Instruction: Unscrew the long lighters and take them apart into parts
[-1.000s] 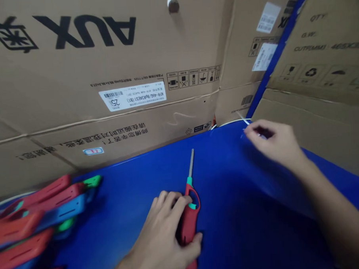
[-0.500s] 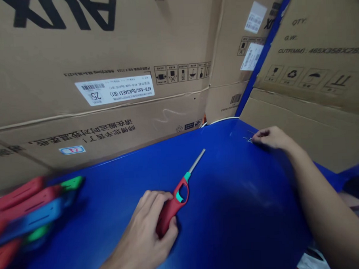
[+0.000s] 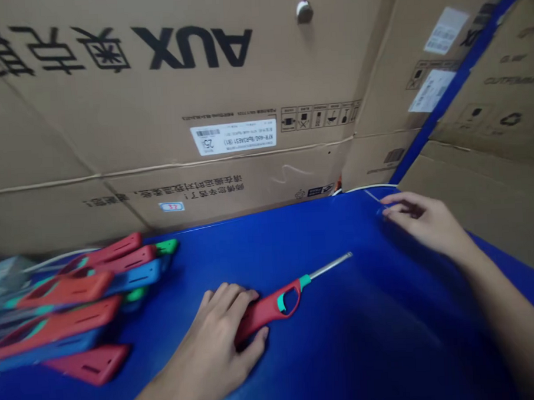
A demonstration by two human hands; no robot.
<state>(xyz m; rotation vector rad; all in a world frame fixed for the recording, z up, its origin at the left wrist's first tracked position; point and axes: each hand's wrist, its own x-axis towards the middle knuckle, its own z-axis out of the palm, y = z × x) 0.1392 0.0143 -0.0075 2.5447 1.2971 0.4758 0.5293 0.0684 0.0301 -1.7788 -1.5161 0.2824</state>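
My left hand [image 3: 224, 331] is closed around the handle end of a red gas lighter [image 3: 269, 311]. The lighter lies low over the blue table, its turquoise trigger showing and its metal tube pointing to the far right. Near the back right corner, my right hand [image 3: 422, 222] pinches between thumb and fingers a thin, pale, stick-like piece [image 3: 373, 196]. Its far end points up and left; what it is exactly is too small to make out.
On the left a pile of red, orange, blue and green lighters [image 3: 89, 284] spreads over the blue table [image 3: 269, 241]. A large cardboard box [image 3: 166, 110] walls the back, and another cardboard panel [image 3: 482, 173] stands at the right. A white cable [image 3: 368, 188] runs along the back corner.
The view has turned left, showing more of the lighter pile. My right hand has lifted a thin piece from several small bits at the corner. The lighter has swung flatter in my left hand.
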